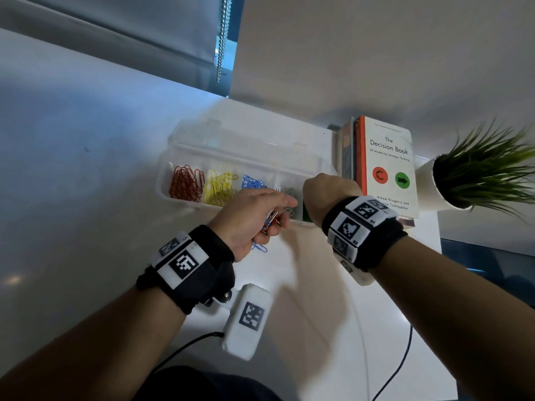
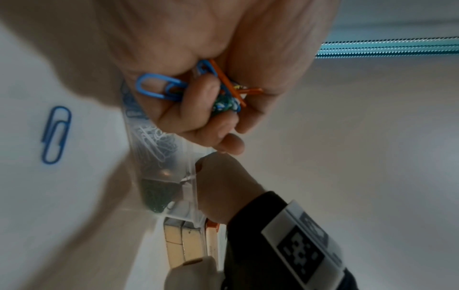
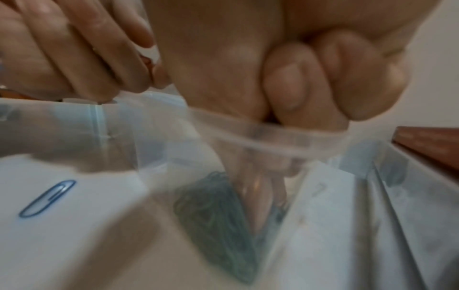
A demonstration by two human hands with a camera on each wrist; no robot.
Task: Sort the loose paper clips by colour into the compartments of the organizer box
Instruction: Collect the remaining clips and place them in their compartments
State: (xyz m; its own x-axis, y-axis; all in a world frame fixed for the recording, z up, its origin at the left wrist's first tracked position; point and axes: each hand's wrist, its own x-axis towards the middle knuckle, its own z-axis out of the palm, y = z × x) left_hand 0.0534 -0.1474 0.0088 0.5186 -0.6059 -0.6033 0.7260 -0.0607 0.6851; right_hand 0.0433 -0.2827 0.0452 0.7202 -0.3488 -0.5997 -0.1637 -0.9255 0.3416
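Observation:
A clear organizer box (image 1: 173,157) holds red clips (image 1: 186,183), yellow clips (image 1: 218,188), blue clips (image 1: 253,182), silvery clips (image 1: 285,192) and green clips (image 3: 218,212), each colour in its own compartment. My left hand (image 1: 260,218) hovers at the box's near wall and grips a mixed bunch of clips (image 2: 198,88) in blue, orange and green. My right hand (image 1: 325,192) reaches down into the rightmost, green compartment; its outer fingers (image 3: 293,84) are curled, and the fingertips inside show only as a blur through the plastic. One blue clip (image 2: 56,135) lies loose on the table below my left hand.
The box's lid (image 1: 246,134) stands open behind it. Books (image 1: 388,169) lie right of the box, with a potted plant (image 1: 477,172) beyond them. A black cable (image 1: 402,360) trails over the white table near me. A bead chain (image 1: 223,39) hangs at the back.

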